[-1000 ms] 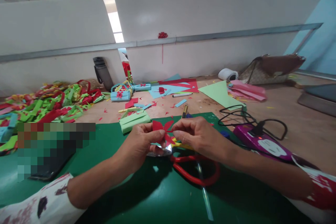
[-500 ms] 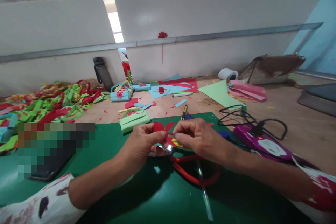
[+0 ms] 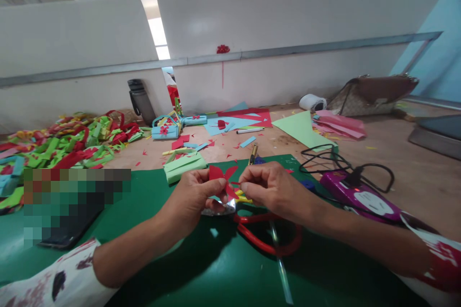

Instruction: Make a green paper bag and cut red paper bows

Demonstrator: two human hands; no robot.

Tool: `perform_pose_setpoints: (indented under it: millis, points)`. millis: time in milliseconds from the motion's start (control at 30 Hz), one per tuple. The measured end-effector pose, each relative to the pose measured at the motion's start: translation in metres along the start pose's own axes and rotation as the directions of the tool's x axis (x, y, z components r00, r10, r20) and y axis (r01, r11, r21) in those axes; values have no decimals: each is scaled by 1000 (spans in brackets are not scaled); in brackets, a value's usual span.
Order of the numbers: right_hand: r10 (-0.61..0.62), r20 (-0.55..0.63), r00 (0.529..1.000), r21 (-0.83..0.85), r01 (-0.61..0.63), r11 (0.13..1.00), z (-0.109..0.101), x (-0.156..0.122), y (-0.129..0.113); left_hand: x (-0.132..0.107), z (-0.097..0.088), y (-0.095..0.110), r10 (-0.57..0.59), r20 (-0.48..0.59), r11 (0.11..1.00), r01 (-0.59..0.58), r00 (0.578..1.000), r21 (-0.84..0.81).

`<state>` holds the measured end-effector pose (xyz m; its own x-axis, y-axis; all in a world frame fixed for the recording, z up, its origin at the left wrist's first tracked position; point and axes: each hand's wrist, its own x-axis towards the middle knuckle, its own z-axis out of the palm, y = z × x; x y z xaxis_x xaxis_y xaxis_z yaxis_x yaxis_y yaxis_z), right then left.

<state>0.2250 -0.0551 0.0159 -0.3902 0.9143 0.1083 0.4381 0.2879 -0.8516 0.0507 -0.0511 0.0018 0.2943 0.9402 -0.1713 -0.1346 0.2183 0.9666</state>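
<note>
A small red paper cut-out [image 3: 222, 173] shaped like a flower is pinched between both my hands above the green cutting mat [image 3: 151, 249]. My left hand [image 3: 196, 196] grips its left side with closed fingers. My right hand [image 3: 268, 187] pinches its right side, fingers closed. Red-handled scissors [image 3: 266, 240] lie on the mat just under my hands. A folded light green paper piece [image 3: 184, 166] lies at the mat's far edge, just left of the cut-out.
A heap of red and green paper strips [image 3: 68, 141] fills the left. A purple glue gun [image 3: 360, 194] with black cord lies right. Blue paper baskets [image 3: 166, 127], coloured sheets [image 3: 302, 127], a dark bottle [image 3: 139, 98], a tape roll [image 3: 311, 101] and a bag [image 3: 374, 91] stand behind. A phone [image 3: 68, 232] lies left.
Almost nothing has moved. My fingers have shifted slightly on the red cut-out, which stays at the same spot above the mat.
</note>
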Motion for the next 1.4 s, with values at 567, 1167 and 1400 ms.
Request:
perform_pose_setpoints:
  millis: [567,1167,1400]
  points:
    - [-26,-37,999,-14,25,1000,-1,1,4,-2,-1,-3,15,31,995,-12,999,-94]
    - [12,-99,995,115,-1,993,-1,3,6,-4,1,-2,-62,-9,997,62,998,54]
    - [16,-100,995,124,-3,992,-1,5,8,-2,-3,1,-84,3,991,83,996,107]
